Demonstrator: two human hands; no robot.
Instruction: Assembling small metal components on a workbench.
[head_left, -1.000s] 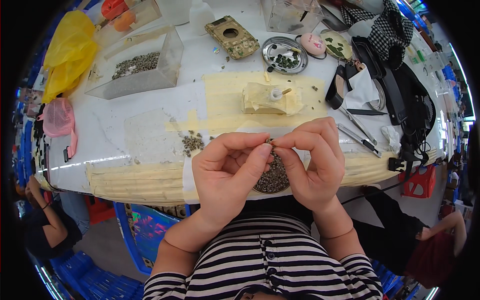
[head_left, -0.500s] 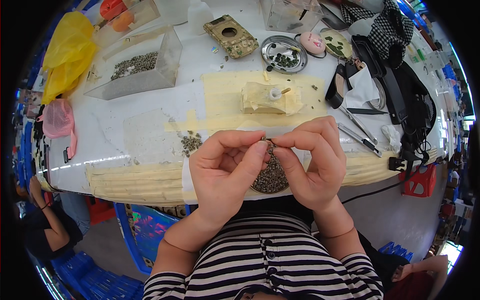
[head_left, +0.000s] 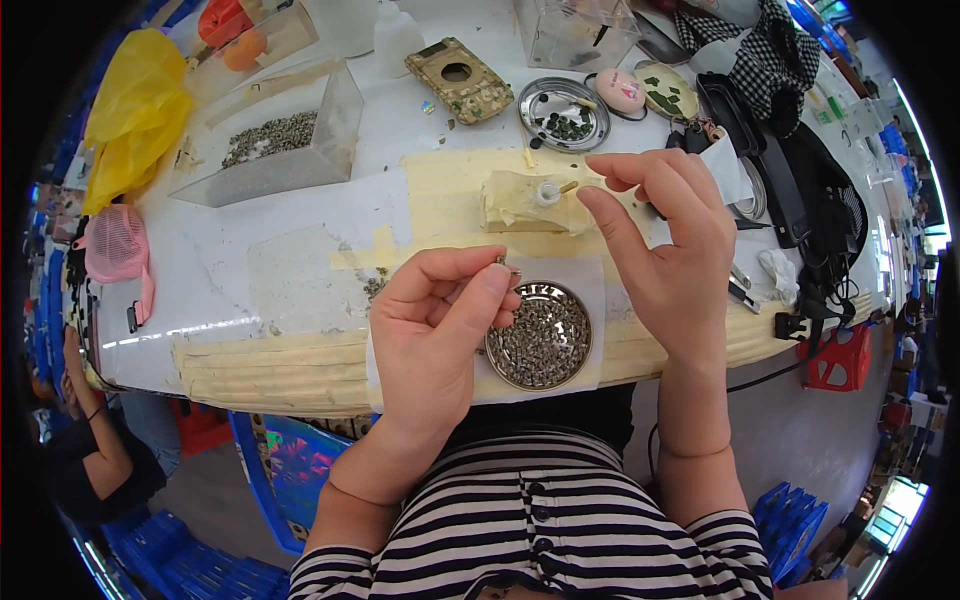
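My left hand (head_left: pixel 432 335) is closed in a pinch on a small metal part (head_left: pixel 503 262), too small to make out well. It hovers at the left rim of a round metal dish (head_left: pixel 589 340) full of tiny metallic pieces (head_left: pixel 535 335). My right hand (head_left: pixel 668 245) is raised, thumb and forefinger apart, with nothing visible between them. Just left of those fingertips, a small white pot (head_left: pixel 547 194) with a thin stick (head_left: pixel 568 187) in it sits on a tape-wrapped block (head_left: pixel 510 205). A small heap of similar pieces (head_left: pixel 375 284) lies partly hidden behind my left hand.
A clear bin (head_left: pixel 270 185) of small parts stands back left beside a yellow bag (head_left: pixel 138 110). A camouflage model hull (head_left: pixel 460 82) and a metal plate (head_left: pixel 550 85) of dark green bits lie far off. Black straps and a case (head_left: pixel 785 195) crowd the right.
My right hand has let go at the pinch and moved up and right toward the white pot, its fingers spreading. My left hand has shifted slightly left, uncovering the dish.
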